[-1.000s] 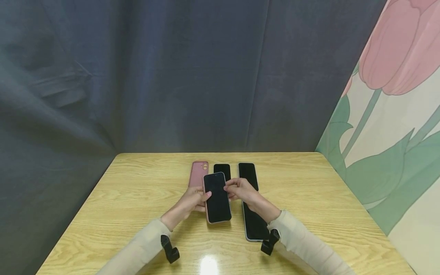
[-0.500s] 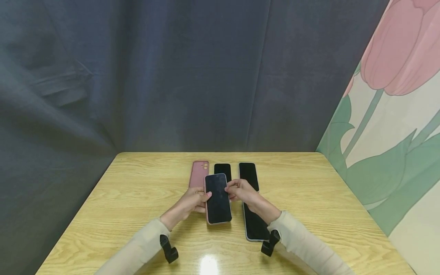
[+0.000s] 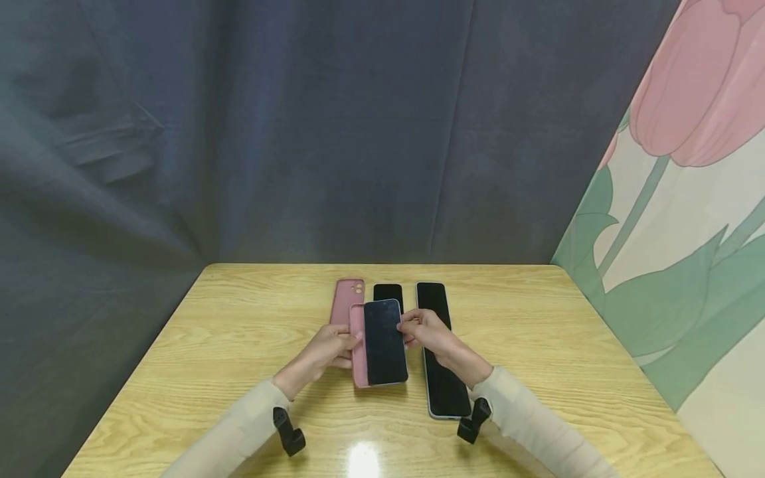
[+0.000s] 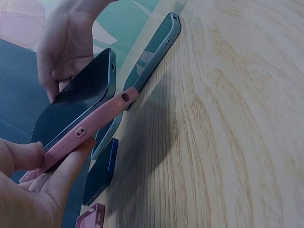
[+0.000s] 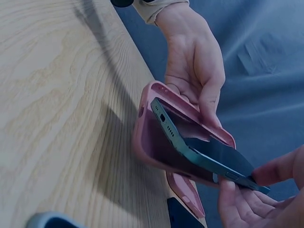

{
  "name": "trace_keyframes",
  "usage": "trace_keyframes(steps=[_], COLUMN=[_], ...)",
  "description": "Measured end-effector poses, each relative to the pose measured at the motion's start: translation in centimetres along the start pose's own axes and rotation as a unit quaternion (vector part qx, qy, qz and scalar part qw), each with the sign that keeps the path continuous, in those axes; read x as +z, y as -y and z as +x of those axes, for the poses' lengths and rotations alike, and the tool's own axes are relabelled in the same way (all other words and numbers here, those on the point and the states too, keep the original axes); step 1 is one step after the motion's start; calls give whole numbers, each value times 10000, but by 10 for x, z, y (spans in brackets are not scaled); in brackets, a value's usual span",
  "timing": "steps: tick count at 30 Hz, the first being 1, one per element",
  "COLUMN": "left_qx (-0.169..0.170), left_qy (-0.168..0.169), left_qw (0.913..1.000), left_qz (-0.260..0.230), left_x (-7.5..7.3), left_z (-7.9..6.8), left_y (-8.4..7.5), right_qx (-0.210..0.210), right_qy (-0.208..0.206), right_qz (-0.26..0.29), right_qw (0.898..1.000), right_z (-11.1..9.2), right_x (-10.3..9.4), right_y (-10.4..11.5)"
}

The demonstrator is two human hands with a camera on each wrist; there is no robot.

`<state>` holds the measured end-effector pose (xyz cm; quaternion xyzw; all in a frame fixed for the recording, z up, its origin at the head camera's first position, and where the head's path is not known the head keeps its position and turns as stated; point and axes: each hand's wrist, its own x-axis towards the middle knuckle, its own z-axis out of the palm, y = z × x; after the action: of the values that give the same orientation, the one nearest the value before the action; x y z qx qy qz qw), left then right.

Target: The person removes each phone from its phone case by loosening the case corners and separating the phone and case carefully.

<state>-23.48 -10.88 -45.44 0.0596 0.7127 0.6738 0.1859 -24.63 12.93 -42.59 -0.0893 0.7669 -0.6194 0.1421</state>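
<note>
1. Held phone (image 3: 386,342) — one, black screen facing up, raised above the surface (image 3: 568,372); the landmark for all entries below.
2. Pink case (image 3: 358,362) — one, partly under the held phone, its bare strip showing along the phone's left side; the right wrist view shows the phone tilted against the case's open inside, its right edge standing clear of the rim.
3. Left hand (image 3: 325,348), left of the held phone; grasping the pink case by its left edge, thumb on top, fingers beneath.
4. Right hand (image 3: 430,334), right of the held phone; pinching that phone's right edge between thumb and fingers.
5. Second case, deeper pink (image 3: 346,299), camera cut-outs at its far end; lying beyond and left of the held phone.
6. Small black phone (image 3: 388,291), lying just beyond the held phone, its near part hidden.
7. Far black-screened phone (image 3: 433,302), pale edge, beyond and right of the held phone.
8. Near black-screened phone (image 3: 447,393), pale edge, right of the held phone, partly covered by the right arm.
9. Dark curtain (image 3: 335,133), well beyond the held phone; tulip-patterned wall (image 3: 675,279), well to its right.
</note>
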Motion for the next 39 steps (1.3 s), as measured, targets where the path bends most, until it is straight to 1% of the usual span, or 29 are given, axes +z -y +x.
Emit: trace_keyframes(steps=[9, 13, 19, 25, 28, 32, 35, 39], left_qx=[-72, -150, -202, -260, -272, -314, -372, -409], left_qy=[-285, -397, -453, -476, -520, -675, -778, -789], left_qw=[9995, 9990, 9985, 9983, 9981, 9971, 9961, 9958], left_qz=[114, 158, 211, 211, 192, 177, 192, 218], left_x=[-6, -11, -22, -30, -33, -37, -39, -41], left_z=[-5, -6, -9, -13, -15, -17, -18, -19], left_y=[0, 2, 6, 8, 6, 5, 6, 7], right_qx=[128, 146, 114, 286, 283, 226, 258, 344], right_qy=[-65, -62, 23, 40, 129, 262, 328, 478], right_qz=[-73, -112, -172, -194, -221, -197, -121, -42], right_qw=[9999, 9998, 9998, 9994, 9993, 9992, 9991, 9983], right_z=[-1, -2, -6, -9, -11, -12, -13, -14], right_x=[-3, -4, -6, -9, -10, -11, -11, -9], right_y=[-3, -5, -8, -13, -14, -17, -19, -23])
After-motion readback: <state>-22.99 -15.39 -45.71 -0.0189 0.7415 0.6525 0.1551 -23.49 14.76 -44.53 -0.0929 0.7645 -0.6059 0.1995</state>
